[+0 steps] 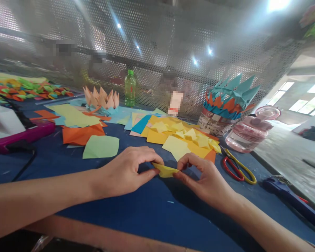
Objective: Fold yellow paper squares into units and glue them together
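Between my two hands is a small piece of folded yellow paper, held just above the blue tabletop. My left hand pinches its left end between thumb and fingers. At the right end, the thumb and index finger of my right hand grip it. Beyond the hands lie several folded yellow paper pieces on yellow sheets. A pale yellow sheet is just past my fingers, and a light green sheet rests beyond my left wrist.
Red-and-yellow-handled scissors, a dark blue tool and a pink bottle are at right. A blue-orange paper piece and peach paper piece stand behind. A magenta glue gun and green bottle are left of centre.
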`<state>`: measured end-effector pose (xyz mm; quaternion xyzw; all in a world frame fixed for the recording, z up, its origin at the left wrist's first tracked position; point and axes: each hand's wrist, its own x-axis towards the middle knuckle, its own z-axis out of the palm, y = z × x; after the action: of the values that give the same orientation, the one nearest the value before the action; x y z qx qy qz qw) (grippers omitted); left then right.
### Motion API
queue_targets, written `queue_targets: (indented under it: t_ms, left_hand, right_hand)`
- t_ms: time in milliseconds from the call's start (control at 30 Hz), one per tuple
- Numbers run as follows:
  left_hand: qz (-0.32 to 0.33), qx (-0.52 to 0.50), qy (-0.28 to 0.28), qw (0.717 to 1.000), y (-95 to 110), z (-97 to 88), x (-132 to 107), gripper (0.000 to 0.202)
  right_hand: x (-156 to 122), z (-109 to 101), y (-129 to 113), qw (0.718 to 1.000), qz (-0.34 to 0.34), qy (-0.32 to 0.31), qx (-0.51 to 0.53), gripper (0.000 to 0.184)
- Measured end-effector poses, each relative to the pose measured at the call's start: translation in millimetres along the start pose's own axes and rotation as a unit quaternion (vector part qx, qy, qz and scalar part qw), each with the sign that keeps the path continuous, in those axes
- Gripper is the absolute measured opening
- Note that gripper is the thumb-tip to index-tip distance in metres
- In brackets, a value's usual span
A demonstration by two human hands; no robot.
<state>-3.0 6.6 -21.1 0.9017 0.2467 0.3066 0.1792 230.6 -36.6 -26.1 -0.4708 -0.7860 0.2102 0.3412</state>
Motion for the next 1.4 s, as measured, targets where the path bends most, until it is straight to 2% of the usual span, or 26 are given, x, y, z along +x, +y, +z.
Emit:
queue_targets:
  t_ms: [233, 333, 467, 667, 767, 1000, 1133, 1267, 1400]
  left_hand:
    - [0.08, 0.038, 0.017, 0.996, 1, -1.6, -4, 0.02]
    - [0.086, 0.052, 0.01, 0.995, 2, -1.6, -6, 0.025]
    - [0.086, 0.045, -0.024, 0.995, 6, -2.3, -8, 0.025]
    - [0.132, 0.073, -0.024, 0.988, 8, -2.0, -8, 0.007]
    - [0.155, 0.092, -0.031, 0.983, 7, -2.2, -9, 0.006]
    - [0.148, 0.12, -0.093, 0.977, 11, -3.5, -8, 0.011]
    - [0.109, 0.082, -0.099, 0.986, 9, -0.4, -8, 0.017]
    - [0.062, 0.043, -0.091, 0.993, 4, 4.8, -8, 0.025]
    - [0.03, 0.056, -0.057, 0.996, 1, 9.0, -7, 0.027]
  right_hand:
    - [-1, 0, 0, 0.987, -0.139, 0.035, -0.067, 0.011]
    - [-2, 0, -1, 0.984, -0.155, 0.029, -0.087, 0.011]
    - [-3, -1, -2, 0.981, -0.173, 0.017, -0.084, 0.015]
    - [-4, 1, -1, 0.977, -0.2, -0.033, -0.064, 0.022]
    - [-4, 2, -1, 0.975, -0.207, -0.054, -0.067, 0.023]
    - [-5, -2, -9, 0.977, -0.146, -0.121, -0.102, 0.017]
    - [-4, -2, -11, 0.974, -0.126, -0.148, -0.113, 0.003]
    - [-2, 3, -8, 0.983, -0.101, -0.116, -0.099, 0.02]
    - [-1, 11, -5, 0.994, -0.019, -0.075, -0.071, 0.018]
